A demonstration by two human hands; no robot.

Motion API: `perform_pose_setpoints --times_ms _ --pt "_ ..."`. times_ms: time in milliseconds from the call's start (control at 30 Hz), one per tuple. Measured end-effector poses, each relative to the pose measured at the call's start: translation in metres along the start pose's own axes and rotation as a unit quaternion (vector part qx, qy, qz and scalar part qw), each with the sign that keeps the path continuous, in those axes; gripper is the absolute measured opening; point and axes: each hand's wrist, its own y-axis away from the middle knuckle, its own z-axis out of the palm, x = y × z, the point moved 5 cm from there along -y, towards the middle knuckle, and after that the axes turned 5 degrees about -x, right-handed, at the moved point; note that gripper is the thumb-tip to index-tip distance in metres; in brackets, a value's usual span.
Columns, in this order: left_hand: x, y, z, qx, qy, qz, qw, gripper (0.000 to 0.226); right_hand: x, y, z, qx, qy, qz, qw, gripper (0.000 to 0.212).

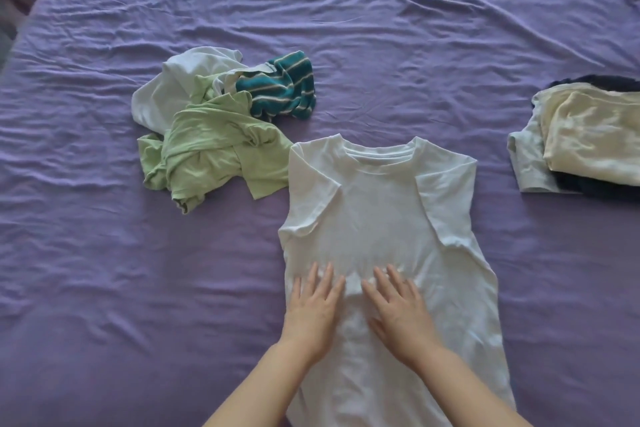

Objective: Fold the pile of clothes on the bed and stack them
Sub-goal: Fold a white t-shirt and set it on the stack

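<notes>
While the white T-shirt (381,204) is lying flat on the purple bed (104,288), both hands are pressing down on its middle. The left hand (311,312) and the right hand (398,312) are lying side by side with fingers straight and spread, so each grip is open and holding nothing. The shirt is lying with its neck pointing away from the person. Both short sleeves are folded in over the chest. The cloth is looking smooth, with only small wrinkles near the fingertips.

Just up and left of the shirt, a messy pile is sitting on the bed. A crumpled green shirt (214,146) is touching the white shirt's shoulder. Behind it a white garment (173,87) and a teal striped piece (280,87) are bunched together.

Well apart on the right, a stack of folded clothes (588,142) is resting on the bed, with a cream piece on top and dark and pale ones under it.
</notes>
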Motion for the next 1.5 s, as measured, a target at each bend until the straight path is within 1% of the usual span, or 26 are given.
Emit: perform_pose_setpoints --times_ms 167,233,300,333,433,500,567,633,667,733,767,800,867,933,967,1000,1067,1100,1167,1233,1333,1400,1500 --pt "0.008 0.045 0.029 -0.007 0.002 -0.025 1.0 0.064 -0.016 0.034 0.025 -0.03 0.009 -0.023 0.999 0.078" --pt "0.011 0.061 0.037 0.003 0.021 -0.038 0.999 0.062 -0.021 0.049 0.034 -0.032 0.005 -0.03 0.999 0.076" --pt "0.009 0.078 0.043 0.035 0.071 -0.062 0.995 0.062 -0.029 0.063 0.041 -0.058 -0.002 -0.028 0.998 0.078" --pt "0.006 0.086 0.044 0.055 0.101 -0.084 0.99 0.065 -0.034 0.068 0.039 -0.059 -0.001 -0.025 0.998 0.079" --pt "-0.007 0.104 0.052 0.083 0.175 -0.157 0.968 0.071 -0.048 0.076 0.038 -0.08 0.003 -0.039 0.996 0.069" --pt "-0.013 0.112 0.055 0.087 0.19 -0.183 0.961 0.069 -0.056 0.08 0.04 -0.069 0.004 -0.044 0.997 0.073" --pt "-0.017 0.117 0.054 0.099 0.201 -0.185 0.957 0.066 -0.059 0.083 0.046 -0.078 -0.001 -0.028 0.997 0.081" --pt "-0.021 0.125 0.053 0.123 0.207 -0.176 0.954 0.063 -0.066 0.088 0.05 -0.069 -0.032 -0.032 0.997 0.082" --pt "-0.022 0.131 0.052 0.137 0.215 -0.17 0.952 0.062 -0.071 0.092 0.049 -0.058 -0.048 -0.042 0.996 0.078" --pt "-0.024 0.147 0.051 0.157 0.245 -0.155 0.944 0.061 -0.078 0.098 0.053 -0.044 -0.069 -0.043 0.996 0.057" --pt "-0.026 0.155 0.05 0.16 0.252 -0.15 0.943 0.058 -0.082 0.1 0.054 -0.047 -0.067 -0.035 0.996 0.05" --pt "-0.029 0.162 0.05 0.16 0.248 -0.153 0.943 0.056 -0.086 0.102 0.06 -0.074 -0.062 -0.02 0.995 0.048" --pt "-0.037 0.176 0.053 0.151 0.23 -0.182 0.944 0.054 -0.095 0.107 0.066 -0.104 -0.069 0.006 0.992 0.051" --pt "-0.046 0.184 0.057 0.14 0.215 -0.198 0.946 0.056 -0.104 0.11 0.069 -0.094 -0.067 0.011 0.993 0.064" --pt "-0.05 0.185 0.061 0.131 0.213 -0.2 0.947 0.058 -0.108 0.111 0.073 -0.104 -0.051 0.002 0.993 0.073" --pt "-0.053 0.185 0.066 0.122 0.215 -0.2 0.948 0.061 -0.108 0.114 0.076 -0.115 -0.041 0.003 0.993 0.074" --pt "-0.059 0.181 0.076 0.106 0.229 -0.198 0.947 0.067 -0.106 0.119 0.079 -0.132 -0.005 -0.002 0.991 0.058" --pt "-0.06 0.18 0.08 0.104 0.241 -0.195 0.945 0.07 -0.104 0.122 0.078 -0.141 -0.003 -0.004 0.99 0.053" --pt "-0.06 0.178 0.084 0.111 0.257 -0.18 0.943 0.074 -0.093 0.131 0.081 -0.147 -0.005 0.002 0.989 0.052" --pt "-0.058 0.175 0.087 0.109 0.247 -0.167 0.948 0.077 -0.075 0.145 0.082 -0.151 -0.01 0.022 0.988 0.054" --pt "-0.056 0.17 0.083 0.099 0.23 -0.161 0.955 0.076 -0.043 0.168 0.082 -0.161 0.014 0.057 0.985 0.064" --pt "-0.058 0.166 0.074 0.123 0.274 -0.163 0.94 0.075 -0.027 0.179 0.084 -0.168 0.03 0.076 0.982 0.071" --pt "-0.071 0.161 0.055 0.2 0.388 -0.186 0.88 0.075 -0.019 0.184 0.081 -0.136 0.034 0.089 0.986 0.087"
